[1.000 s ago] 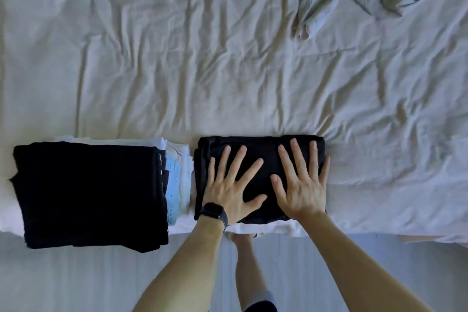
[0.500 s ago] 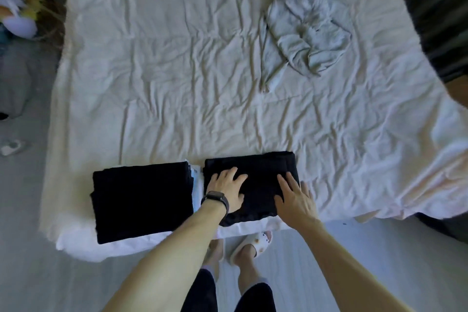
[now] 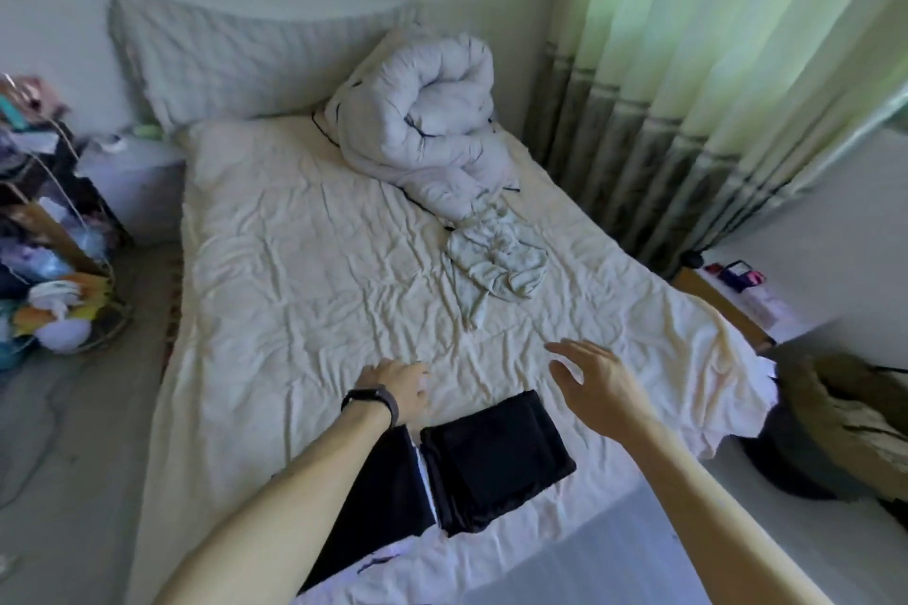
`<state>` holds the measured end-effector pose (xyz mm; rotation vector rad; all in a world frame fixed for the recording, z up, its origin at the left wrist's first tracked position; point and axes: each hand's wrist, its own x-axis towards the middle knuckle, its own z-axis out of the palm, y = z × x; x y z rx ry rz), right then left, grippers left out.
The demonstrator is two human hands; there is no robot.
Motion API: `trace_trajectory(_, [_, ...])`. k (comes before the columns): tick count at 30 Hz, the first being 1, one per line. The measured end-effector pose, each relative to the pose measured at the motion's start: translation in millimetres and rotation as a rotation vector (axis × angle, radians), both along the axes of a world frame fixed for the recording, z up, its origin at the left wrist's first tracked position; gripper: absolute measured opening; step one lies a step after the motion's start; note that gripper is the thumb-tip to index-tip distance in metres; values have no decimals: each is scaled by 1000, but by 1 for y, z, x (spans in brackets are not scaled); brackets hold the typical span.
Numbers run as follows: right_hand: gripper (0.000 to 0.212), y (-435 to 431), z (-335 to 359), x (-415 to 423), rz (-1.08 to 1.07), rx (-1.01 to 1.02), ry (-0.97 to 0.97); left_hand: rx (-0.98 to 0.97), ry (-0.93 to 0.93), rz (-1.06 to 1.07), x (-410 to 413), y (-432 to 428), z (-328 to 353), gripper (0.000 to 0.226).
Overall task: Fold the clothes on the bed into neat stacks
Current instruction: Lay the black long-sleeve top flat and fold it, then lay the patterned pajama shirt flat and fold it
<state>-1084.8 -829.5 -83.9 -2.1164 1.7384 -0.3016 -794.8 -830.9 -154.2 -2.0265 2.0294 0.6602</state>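
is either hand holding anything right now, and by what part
Nothing is held. The left hand and the right hand are both empty, out over the bed beyond the folded black garment and not touching it.

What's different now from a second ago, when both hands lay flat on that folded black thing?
The left hand and right hand lifted off the folded black garment and moved forward over the bed sheet, open and empty, towards the crumpled grey garment. The view tilted up too. The folded garment, the black stack beside it and the crumpled garment stayed put.
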Motion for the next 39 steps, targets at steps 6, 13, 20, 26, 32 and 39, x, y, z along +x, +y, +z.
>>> trace_trajectory(6, [40, 95, 77, 61, 47, -290, -111, -381, 25, 44, 87, 83, 104, 47])
trace_trajectory(13, [39, 186, 147, 148, 142, -461, -201, -644, 5, 102, 190, 184, 208, 47])
trace_trajectory(20, [38, 238, 186, 247, 218, -576, -246, -868, -37, 160, 297, 260, 273, 43])
trace_trajectory(26, [38, 266, 211, 354, 273, -634, -209, -863, -124, 141, 408, 312, 281, 48])
trace_trajectory(32, [40, 295, 199, 465, 180, -700, -213, -872, -155, 83, 521, 347, 279, 53])
trace_trajectory(39, [48, 316, 170, 550, 55, -594, -196, -772, -111, 8, 595, 328, 263, 53])
